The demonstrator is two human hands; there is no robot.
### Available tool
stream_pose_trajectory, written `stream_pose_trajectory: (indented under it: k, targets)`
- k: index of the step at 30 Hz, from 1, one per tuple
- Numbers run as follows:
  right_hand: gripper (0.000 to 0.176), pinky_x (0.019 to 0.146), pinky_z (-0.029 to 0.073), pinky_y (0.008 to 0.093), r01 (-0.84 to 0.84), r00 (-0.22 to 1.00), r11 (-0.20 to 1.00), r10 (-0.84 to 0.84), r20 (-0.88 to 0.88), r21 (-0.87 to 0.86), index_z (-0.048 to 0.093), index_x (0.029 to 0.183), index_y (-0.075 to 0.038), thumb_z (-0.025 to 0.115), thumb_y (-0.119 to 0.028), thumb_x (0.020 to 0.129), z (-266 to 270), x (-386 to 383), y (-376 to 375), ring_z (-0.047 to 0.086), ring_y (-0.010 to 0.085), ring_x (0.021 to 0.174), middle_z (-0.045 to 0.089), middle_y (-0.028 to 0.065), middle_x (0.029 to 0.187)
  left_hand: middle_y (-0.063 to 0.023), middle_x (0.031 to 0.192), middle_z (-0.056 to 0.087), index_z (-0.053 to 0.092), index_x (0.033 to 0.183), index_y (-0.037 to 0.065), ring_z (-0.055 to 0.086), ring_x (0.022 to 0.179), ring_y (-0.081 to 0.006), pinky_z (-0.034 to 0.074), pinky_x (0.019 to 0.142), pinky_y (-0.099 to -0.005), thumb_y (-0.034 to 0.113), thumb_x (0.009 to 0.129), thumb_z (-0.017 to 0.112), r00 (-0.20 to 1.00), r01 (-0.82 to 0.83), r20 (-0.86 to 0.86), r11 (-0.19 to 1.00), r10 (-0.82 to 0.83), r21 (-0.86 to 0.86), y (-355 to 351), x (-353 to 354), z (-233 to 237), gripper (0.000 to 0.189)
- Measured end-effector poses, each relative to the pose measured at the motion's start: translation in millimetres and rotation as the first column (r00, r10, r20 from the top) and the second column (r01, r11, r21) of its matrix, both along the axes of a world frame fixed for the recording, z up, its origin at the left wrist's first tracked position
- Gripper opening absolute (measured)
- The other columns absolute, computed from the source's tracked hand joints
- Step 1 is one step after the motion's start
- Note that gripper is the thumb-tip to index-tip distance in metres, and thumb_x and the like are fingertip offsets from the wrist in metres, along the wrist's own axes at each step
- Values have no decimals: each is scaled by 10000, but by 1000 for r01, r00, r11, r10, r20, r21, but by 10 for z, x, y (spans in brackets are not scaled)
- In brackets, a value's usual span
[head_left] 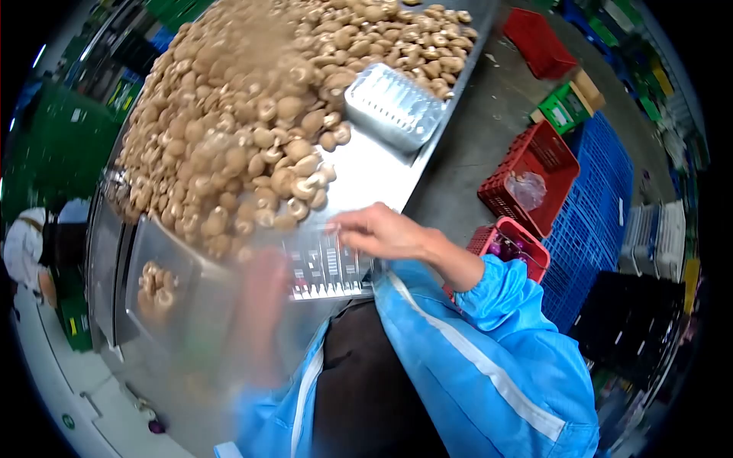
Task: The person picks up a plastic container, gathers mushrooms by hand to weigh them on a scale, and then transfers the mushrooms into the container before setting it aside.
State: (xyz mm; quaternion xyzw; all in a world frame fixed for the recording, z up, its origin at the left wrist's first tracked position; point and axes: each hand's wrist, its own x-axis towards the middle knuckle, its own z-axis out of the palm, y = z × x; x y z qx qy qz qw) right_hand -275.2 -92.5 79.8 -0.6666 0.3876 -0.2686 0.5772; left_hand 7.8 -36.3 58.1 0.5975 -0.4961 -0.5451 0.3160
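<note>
A clear plastic tray (324, 263) with slits in its base sits at the near edge of the metal table, just in front of my body. My right hand (382, 231) has its fingers curled over the tray's right rim. On the tray's left side, my left hand (263, 305) is smeared by motion, so its fingers cannot be made out. Beyond the tray spreads a large heap of brown mushrooms (252, 137), partly blurred.
A stack of clear trays (393, 107) stands on the metal table (374, 172). To the left, a few mushrooms (156, 288) lie in a translucent container. Red crates (534, 183) and a blue pallet (592, 191) are on the right floor. Another person (27, 244) is at the far left.
</note>
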Motion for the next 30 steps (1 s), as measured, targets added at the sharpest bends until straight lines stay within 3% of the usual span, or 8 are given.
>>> stream_pose_trajectory:
  k: [1, 2, 5, 9, 13, 18, 25, 30]
  targets:
    - [285, 649, 555, 280, -90, 996, 983, 84, 41, 160, 634, 1193, -23, 526, -71, 934, -47, 72, 59, 662, 109, 687, 695, 48, 863, -162, 977, 686, 505, 1231, -8, 654, 572, -176, 470, 429, -243, 185, 1002, 526, 991, -39, -121, 982, 62, 186, 61, -40, 91, 300]
    - [315, 643, 557, 264, -103, 994, 974, 94, 52, 204, 602, 1248, -25, 531, -88, 947, -165, 126, 103, 659, 116, 673, 694, 64, 868, -160, 931, 686, 513, 1195, -8, 646, 550, -174, 453, 397, -237, 178, 1003, 522, 982, -25, -175, 967, 71, 253, 117, 13, 57, 268]
    - [365, 612, 550, 266, 52, 982, 856, -136, 127, 513, 543, 1311, -12, 536, -106, 959, -518, 156, 232, 664, 127, 670, 693, 86, 867, -169, 896, 681, 516, 1145, -11, 634, 515, -186, 429, 346, -230, 162, 1005, 512, 943, -106, -249, 910, 219, 400, 318, 98, -136, 222]
    - [477, 473, 504, 262, 88, 996, 717, -60, -64, 692, 411, 1405, 22, 528, -125, 967, -595, 47, 307, 646, 142, 566, 701, 124, 871, -193, 932, 669, 502, 1161, -18, 645, 535, -227, 468, 366, -262, 155, 1007, 511, 846, -295, -261, 816, 465, 497, 397, -45, -451, 232]
    - [444, 415, 477, 290, 263, 962, 748, -153, -228, 609, 452, 1355, 39, 445, -38, 918, -802, 18, 232, 580, 143, 480, 690, 142, 806, -241, 1023, 662, 478, 1205, -22, 678, 648, -288, 560, 500, -313, 91, 990, 511, 655, -182, -406, 655, 637, 734, 330, -279, -721, 245]
    - [446, 387, 438, 313, 372, 927, 699, -256, -273, 611, 459, 1330, 60, 382, 13, 893, -1006, 59, -203, 554, 168, 456, 658, 175, 745, -278, 1008, 665, 415, 1260, -49, 673, 639, -256, 558, 506, -279, 0, 956, 486, 660, -174, -430, 683, 616, 709, 42, -256, -860, 316]
    - [282, 383, 425, 322, 424, 899, 765, -419, -125, 485, 484, 1154, 107, 346, 27, 921, -1145, 398, -1115, 543, 182, 435, 609, 161, 659, -236, 882, 632, 378, 1231, -84, 625, 584, -238, 489, 442, -285, -27, 936, 424, 709, -430, -351, 770, 611, 471, -1154, -239, -1035, 304]
    - [87, 382, 432, 297, 426, 900, 800, -423, -106, 423, 414, 1044, 16, 364, -7, 977, -1328, 575, -1422, 520, 161, 441, 584, 131, 717, -230, 907, 627, 407, 1225, -64, 607, 523, -235, 484, 407, -290, -34, 964, 386, 689, -547, -338, 765, 642, 338, -1517, -261, -1085, 263]
